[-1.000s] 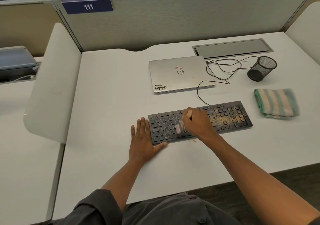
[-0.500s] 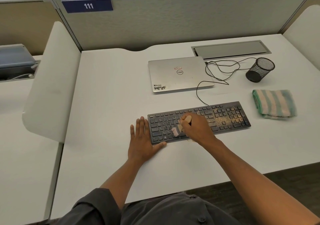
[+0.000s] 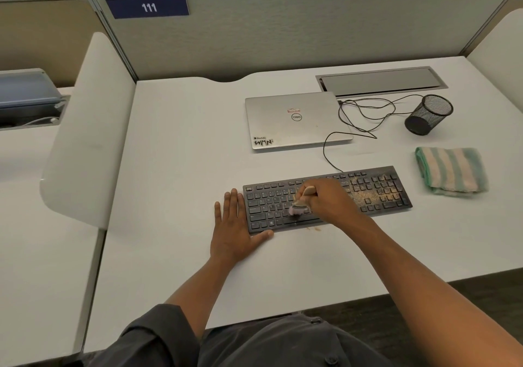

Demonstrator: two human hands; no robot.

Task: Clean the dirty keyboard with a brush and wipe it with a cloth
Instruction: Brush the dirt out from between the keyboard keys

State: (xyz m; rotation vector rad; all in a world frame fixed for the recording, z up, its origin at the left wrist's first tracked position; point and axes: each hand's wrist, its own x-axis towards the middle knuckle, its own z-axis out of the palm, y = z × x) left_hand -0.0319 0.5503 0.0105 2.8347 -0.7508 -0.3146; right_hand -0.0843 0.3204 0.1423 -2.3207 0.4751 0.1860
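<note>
A black keyboard (image 3: 266,205) lies on the white desk (image 3: 184,168), with tan crumbs spread over its right half and number pad. My right hand (image 3: 329,201) grips a small wooden-handled brush (image 3: 300,206), whose pale bristles touch the keys left of the middle. My left hand (image 3: 233,228) lies flat on the desk against the keyboard's left end, thumb along its front edge. A folded green and white striped cloth (image 3: 451,171) sits to the right of the keyboard. A few crumbs (image 3: 313,228) lie on the desk just in front of the keyboard.
A shut silver laptop (image 3: 295,120) lies behind the keyboard, with a black cable (image 3: 365,117) looping to its right. A black mesh cup (image 3: 428,114) stands at the back right, near a grey cable hatch (image 3: 380,81). Partition walls (image 3: 283,29) close off the desk.
The brush and my right hand have shifted slightly along the left-middle keys in a sweeping motion. My left hand has stayed put.
</note>
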